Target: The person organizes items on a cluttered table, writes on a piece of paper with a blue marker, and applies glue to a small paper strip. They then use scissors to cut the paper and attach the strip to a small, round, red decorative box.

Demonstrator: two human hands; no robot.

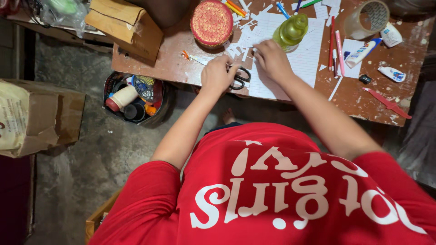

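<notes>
red patterned round tin (211,22), yellow-green bottle (291,31), black-handled scissors (240,78), white lined paper (305,54).

On the table (181,68) lie one pair of black-handled scissors (240,78) under the two hands (left (218,75), right (271,58)), one round red patterned tin (211,22), one yellow-green bottle (290,31) and one roll of clear tape (366,19) at the far right corner. Three white glue tubes (363,52) lie toward the right edge, with three pink or red pens (336,52) just beside them. One red ruler-like strip (387,102) sits by the near right corner, and the small paper scraps (240,45) are too many to count.
</notes>
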